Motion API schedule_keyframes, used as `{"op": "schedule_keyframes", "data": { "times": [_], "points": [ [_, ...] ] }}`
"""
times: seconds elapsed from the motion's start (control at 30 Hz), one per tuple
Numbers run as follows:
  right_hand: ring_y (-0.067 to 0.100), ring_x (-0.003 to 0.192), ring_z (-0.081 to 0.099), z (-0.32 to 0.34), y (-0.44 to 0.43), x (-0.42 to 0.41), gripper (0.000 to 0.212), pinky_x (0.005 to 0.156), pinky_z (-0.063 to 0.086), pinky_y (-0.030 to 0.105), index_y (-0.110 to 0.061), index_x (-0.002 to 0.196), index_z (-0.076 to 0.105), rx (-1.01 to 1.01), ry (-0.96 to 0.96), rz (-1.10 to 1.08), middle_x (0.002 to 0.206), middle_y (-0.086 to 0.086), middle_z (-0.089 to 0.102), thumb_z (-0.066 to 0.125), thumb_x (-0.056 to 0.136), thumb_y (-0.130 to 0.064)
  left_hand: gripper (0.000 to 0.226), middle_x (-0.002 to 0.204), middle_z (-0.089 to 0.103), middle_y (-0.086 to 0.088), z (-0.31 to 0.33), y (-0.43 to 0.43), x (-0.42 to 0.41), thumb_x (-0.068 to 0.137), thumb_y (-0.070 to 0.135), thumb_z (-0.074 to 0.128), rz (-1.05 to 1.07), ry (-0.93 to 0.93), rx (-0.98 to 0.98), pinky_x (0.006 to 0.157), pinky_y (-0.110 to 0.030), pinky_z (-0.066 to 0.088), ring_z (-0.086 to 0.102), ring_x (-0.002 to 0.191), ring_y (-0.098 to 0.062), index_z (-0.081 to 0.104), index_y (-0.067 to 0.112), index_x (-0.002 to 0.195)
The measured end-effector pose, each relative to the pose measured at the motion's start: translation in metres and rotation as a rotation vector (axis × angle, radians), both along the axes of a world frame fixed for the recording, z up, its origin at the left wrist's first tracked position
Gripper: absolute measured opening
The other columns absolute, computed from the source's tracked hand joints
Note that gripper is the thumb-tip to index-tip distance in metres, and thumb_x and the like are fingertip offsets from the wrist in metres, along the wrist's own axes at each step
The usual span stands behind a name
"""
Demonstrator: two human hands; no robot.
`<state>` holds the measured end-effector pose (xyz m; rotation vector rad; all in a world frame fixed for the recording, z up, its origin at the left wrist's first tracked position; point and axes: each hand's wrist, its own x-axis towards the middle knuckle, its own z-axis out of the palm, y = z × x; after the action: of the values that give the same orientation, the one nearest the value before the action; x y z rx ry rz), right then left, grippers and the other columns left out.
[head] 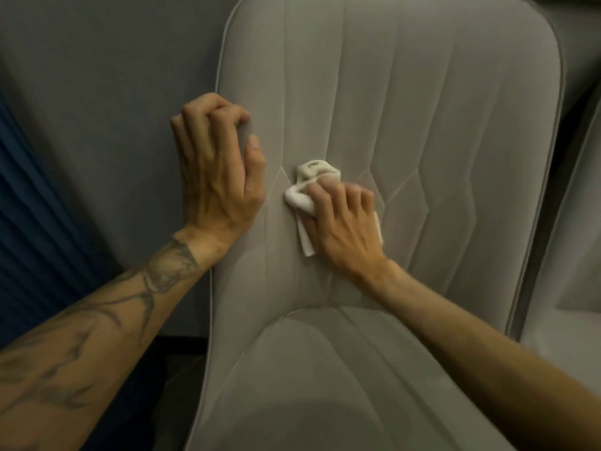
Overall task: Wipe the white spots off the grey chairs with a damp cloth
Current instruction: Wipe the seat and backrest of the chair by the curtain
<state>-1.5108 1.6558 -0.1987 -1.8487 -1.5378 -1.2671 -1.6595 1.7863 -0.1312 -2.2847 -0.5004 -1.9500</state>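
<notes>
In the head view, a grey chair point(406, 125) fills most of the frame, its padded backrest stitched in long vertical seams that bend into diamond shapes near the middle. The seat curves toward the camera at the bottom.

The right hand point(341, 222) presses a crumpled white cloth point(304, 190) flat against the lower middle of the backrest, just right of a V-shaped seam. Its grip is closed on the cloth: the fingers curl over the bunched top, and a folded strip of cloth sticks out below the palm on the thumb side, with another edge showing past the little-finger side. No white spots can be made out on the fabric around the cloth.

The left hand point(218, 167) grips the left edge of the backrest, the fingers wrapped over the piped rim and the thumb lying on the front face, close beside the cloth but not touching it. The left forearm point(107, 323) carries dark tattoo lines.

A second grey chair point(575, 222) stands just beside the first on the right, only partly in frame. Behind the chairs is a grey wall point(97, 92), and a dark blue ribbed panel point(32, 222) runs down the left edge.
</notes>
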Motion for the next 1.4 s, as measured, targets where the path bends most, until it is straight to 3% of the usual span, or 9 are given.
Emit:
{"op": "schedule_keyframes", "data": {
  "times": [0.23, 0.47, 0.57, 0.67, 0.83, 0.97, 1.07, 1.2, 1.4],
  "points": [
    [0.030, 0.106, 0.049, 0.080, 0.025, 0.014, 0.034, 0.091, 0.034, 0.042, -0.018, 0.132, 0.055, 0.448, 0.284, -0.192, 0.128, 0.009, 0.056, 0.045, 0.105, -0.037, 0.018, 0.116, 0.055, -0.022, 0.001, 0.000, 0.001, 0.101, 0.018, 0.050, 0.009, -0.124, -0.175, 0.101, -0.028, 0.026, 0.047, 0.110, -0.030, 0.058, 0.002, 0.107],
    [0.032, 0.101, 0.054, -0.015, 0.036, -0.082, 0.029, 0.089, 0.042, 0.047, -0.017, 0.127, 0.044, 0.130, 0.366, 0.215, 0.125, 0.013, 0.057, 0.051, 0.103, -0.032, 0.033, 0.110, 0.053, -0.020, -0.041, -0.006, -0.027, 0.110, 0.025, 0.036, -0.131, 0.014, -0.528, 0.102, -0.045, 0.038, 0.049, 0.105, -0.031, 0.057, -0.001, 0.114],
    [0.032, 0.099, 0.053, 0.024, 0.043, -0.066, 0.030, 0.087, 0.041, 0.046, -0.021, 0.127, 0.042, 0.120, 0.256, 0.225, 0.123, 0.013, 0.058, 0.053, 0.102, -0.035, 0.042, 0.108, 0.049, -0.011, -0.070, -0.011, -0.049, 0.108, 0.039, 0.025, -0.185, 0.151, -0.643, 0.112, -0.033, 0.028, 0.049, 0.107, -0.027, 0.054, 0.009, 0.105],
    [0.028, 0.098, 0.049, 0.090, 0.075, -0.055, 0.029, 0.082, 0.038, 0.043, -0.023, 0.125, 0.049, 0.250, 0.186, 0.170, 0.121, 0.007, 0.056, 0.049, 0.102, -0.040, 0.036, 0.101, 0.044, 0.000, -0.086, -0.016, -0.062, 0.107, 0.044, 0.022, -0.212, 0.222, -0.717, 0.099, -0.020, 0.024, 0.045, 0.099, -0.018, 0.044, 0.020, 0.092],
    [0.030, 0.097, 0.046, 0.036, 0.061, -0.086, 0.033, 0.083, 0.040, 0.045, -0.017, 0.129, 0.054, 0.039, 0.122, 0.270, 0.127, 0.010, 0.055, 0.050, 0.103, -0.037, 0.041, 0.101, 0.049, -0.003, -0.108, -0.025, -0.089, 0.104, 0.048, 0.021, -0.241, 0.329, -0.828, 0.100, -0.033, 0.035, 0.048, 0.100, -0.024, 0.050, 0.021, 0.091],
    [0.030, 0.096, 0.050, -0.003, 0.031, -0.096, 0.031, 0.081, 0.039, 0.043, -0.019, 0.129, 0.051, -0.215, -0.019, 0.333, 0.127, 0.007, 0.055, 0.052, 0.105, -0.039, 0.047, 0.115, 0.052, -0.004, -0.138, -0.050, -0.117, 0.106, 0.041, 0.028, -0.258, 0.435, -0.958, 0.109, -0.043, 0.037, 0.045, 0.108, -0.017, 0.062, 0.015, 0.127],
    [0.030, 0.096, 0.049, 0.039, 0.049, -0.081, 0.031, 0.081, 0.033, 0.042, -0.020, 0.129, 0.053, -0.128, -0.067, 0.234, 0.121, 0.009, 0.056, 0.048, 0.105, -0.040, 0.056, 0.125, 0.046, 0.000, -0.156, -0.069, -0.136, 0.110, 0.048, 0.025, -0.268, 0.511, -1.015, 0.113, -0.039, 0.036, 0.041, 0.117, -0.013, 0.042, 0.027, 0.158],
    [0.026, 0.100, 0.047, 0.052, 0.065, -0.092, 0.032, 0.085, 0.033, 0.040, -0.020, 0.124, 0.055, 0.076, 0.237, 0.131, 0.123, 0.006, 0.054, 0.044, 0.105, -0.043, 0.053, 0.137, 0.046, 0.004, -0.171, -0.082, -0.149, 0.112, 0.043, 0.031, -0.252, 0.516, -1.079, 0.115, -0.036, 0.037, 0.042, 0.127, -0.011, 0.035, 0.027, 0.162],
    [0.034, 0.098, 0.051, -0.034, 0.017, -0.125, 0.036, 0.086, 0.041, 0.047, -0.014, 0.128, 0.054, -0.225, 0.258, 0.213, 0.124, 0.012, 0.052, 0.038, 0.108, -0.040, 0.051, 0.151, 0.044, 0.001, -0.189, -0.103, -0.174, 0.112, 0.032, 0.037, -0.282, 0.528, -1.167, 0.116, -0.023, 0.028, 0.040, 0.139, -0.014, 0.036, 0.026, 0.162]
  ]
}}
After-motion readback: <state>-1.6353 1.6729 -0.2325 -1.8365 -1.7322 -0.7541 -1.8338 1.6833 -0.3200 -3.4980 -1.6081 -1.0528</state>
